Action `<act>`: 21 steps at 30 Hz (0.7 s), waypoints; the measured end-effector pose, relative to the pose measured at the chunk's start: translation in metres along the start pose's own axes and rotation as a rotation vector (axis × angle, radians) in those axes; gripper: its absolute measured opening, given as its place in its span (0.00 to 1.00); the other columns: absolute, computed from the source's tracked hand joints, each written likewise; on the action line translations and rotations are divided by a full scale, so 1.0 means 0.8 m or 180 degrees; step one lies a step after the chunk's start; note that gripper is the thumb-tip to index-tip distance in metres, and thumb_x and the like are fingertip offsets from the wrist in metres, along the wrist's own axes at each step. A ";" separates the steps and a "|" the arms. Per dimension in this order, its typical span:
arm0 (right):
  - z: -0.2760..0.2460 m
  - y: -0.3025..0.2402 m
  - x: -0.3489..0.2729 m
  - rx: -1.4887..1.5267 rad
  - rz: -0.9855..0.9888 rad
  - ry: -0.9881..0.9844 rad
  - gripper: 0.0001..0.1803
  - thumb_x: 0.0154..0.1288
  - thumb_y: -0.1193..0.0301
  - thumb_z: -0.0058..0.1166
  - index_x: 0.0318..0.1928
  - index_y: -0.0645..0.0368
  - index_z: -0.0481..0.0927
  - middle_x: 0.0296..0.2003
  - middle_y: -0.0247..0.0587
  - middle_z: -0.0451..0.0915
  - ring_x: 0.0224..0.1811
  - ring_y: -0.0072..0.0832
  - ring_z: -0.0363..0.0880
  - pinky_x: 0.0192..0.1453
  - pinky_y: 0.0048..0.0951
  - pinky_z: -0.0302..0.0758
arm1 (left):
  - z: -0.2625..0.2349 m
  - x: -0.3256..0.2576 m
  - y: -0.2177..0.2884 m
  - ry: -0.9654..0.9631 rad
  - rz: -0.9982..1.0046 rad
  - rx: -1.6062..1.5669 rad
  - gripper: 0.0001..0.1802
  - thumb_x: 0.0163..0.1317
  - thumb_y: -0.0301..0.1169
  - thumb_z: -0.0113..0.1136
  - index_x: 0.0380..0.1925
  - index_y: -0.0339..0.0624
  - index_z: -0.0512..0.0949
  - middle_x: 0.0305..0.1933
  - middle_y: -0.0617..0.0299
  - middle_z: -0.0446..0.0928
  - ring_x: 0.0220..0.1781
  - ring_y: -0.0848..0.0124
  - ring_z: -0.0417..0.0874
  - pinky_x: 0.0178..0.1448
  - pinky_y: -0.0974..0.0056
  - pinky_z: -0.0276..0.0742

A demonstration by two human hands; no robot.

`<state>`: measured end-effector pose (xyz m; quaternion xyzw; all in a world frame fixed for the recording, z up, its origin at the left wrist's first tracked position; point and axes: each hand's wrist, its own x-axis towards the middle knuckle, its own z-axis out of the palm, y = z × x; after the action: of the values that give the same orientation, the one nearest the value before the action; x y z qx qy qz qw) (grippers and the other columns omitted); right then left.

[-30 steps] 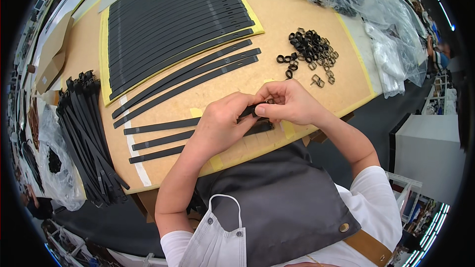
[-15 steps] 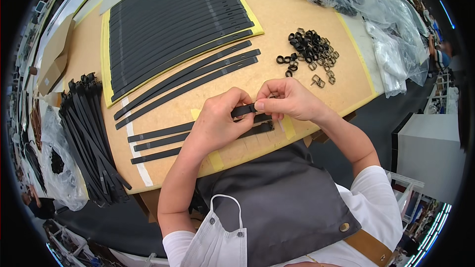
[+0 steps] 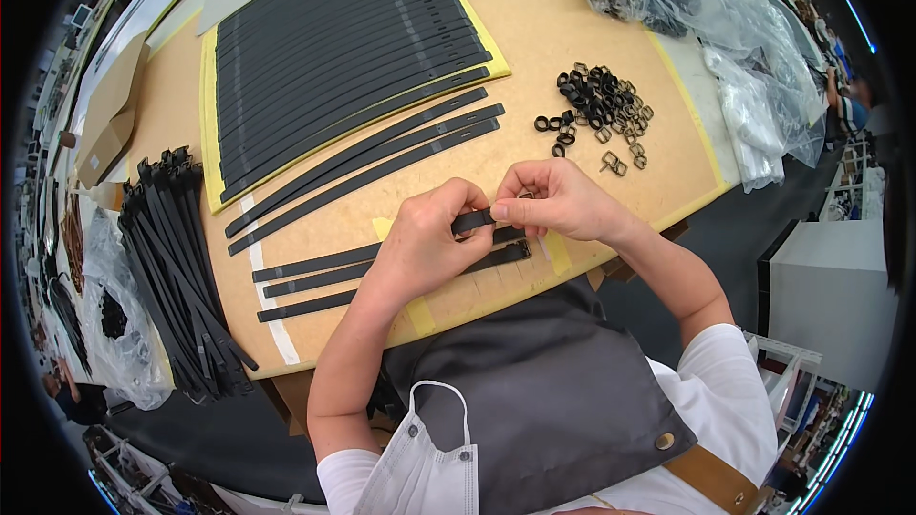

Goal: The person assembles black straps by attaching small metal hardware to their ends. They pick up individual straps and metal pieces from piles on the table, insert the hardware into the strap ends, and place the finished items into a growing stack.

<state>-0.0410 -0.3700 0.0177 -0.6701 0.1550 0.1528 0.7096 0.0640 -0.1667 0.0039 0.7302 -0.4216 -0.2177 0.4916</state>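
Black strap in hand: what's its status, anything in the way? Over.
Left hand, right hand: both pinching black strap. Part in right hand mostly hidden. Other straps close beside; pile of loops and buckles farther off, not in the way.

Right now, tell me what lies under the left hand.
Black straps on the table run beneath the left hand, showing on both sides; the stretches it covers cannot be seen.

Rowed straps (image 3: 348, 62) and heaped buckles (image 3: 628, 116) show a workshop.

A narrow, flat black strap (image 3: 471, 221), partly hidden, is held running left to right.
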 end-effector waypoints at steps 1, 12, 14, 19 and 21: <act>0.000 0.001 0.000 -0.0001 -0.0008 0.0006 0.15 0.70 0.62 0.70 0.40 0.63 0.85 0.29 0.31 0.84 0.27 0.14 0.79 0.32 0.19 0.76 | 0.000 0.000 0.000 0.0002 0.0006 -0.0001 0.12 0.55 0.23 0.72 0.38 0.35 0.79 0.31 0.52 0.84 0.31 0.62 0.89 0.35 0.61 0.83; 0.006 0.003 -0.001 -0.0109 -0.0015 0.0140 0.14 0.70 0.63 0.70 0.39 0.63 0.84 0.28 0.31 0.84 0.25 0.15 0.79 0.29 0.20 0.76 | 0.001 -0.002 0.001 0.0084 0.0234 0.0040 0.12 0.56 0.22 0.72 0.38 0.34 0.81 0.30 0.58 0.84 0.30 0.75 0.86 0.33 0.69 0.82; 0.006 0.007 -0.002 -0.0105 -0.0101 0.0174 0.14 0.70 0.63 0.69 0.39 0.63 0.84 0.28 0.31 0.84 0.25 0.15 0.79 0.29 0.20 0.76 | 0.001 -0.003 0.004 0.0036 0.0177 0.0100 0.14 0.56 0.25 0.74 0.40 0.34 0.81 0.32 0.58 0.84 0.29 0.75 0.83 0.33 0.69 0.81; 0.002 0.011 0.002 -0.0162 -0.0204 0.0140 0.13 0.70 0.63 0.69 0.40 0.62 0.85 0.27 0.30 0.83 0.25 0.14 0.78 0.28 0.21 0.75 | 0.000 -0.002 0.007 0.0120 0.0297 0.0156 0.13 0.57 0.27 0.74 0.40 0.35 0.82 0.30 0.56 0.84 0.28 0.72 0.84 0.34 0.66 0.81; 0.001 0.012 0.003 -0.0170 -0.0150 0.0127 0.14 0.70 0.61 0.69 0.40 0.60 0.86 0.27 0.30 0.83 0.25 0.14 0.78 0.28 0.21 0.74 | -0.001 -0.003 0.009 0.0153 0.0333 0.0224 0.13 0.57 0.27 0.74 0.39 0.35 0.83 0.31 0.56 0.84 0.29 0.72 0.85 0.34 0.66 0.81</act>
<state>-0.0426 -0.3690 0.0080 -0.6952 0.1492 0.1268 0.6917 0.0605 -0.1656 0.0103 0.7290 -0.4547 -0.1592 0.4862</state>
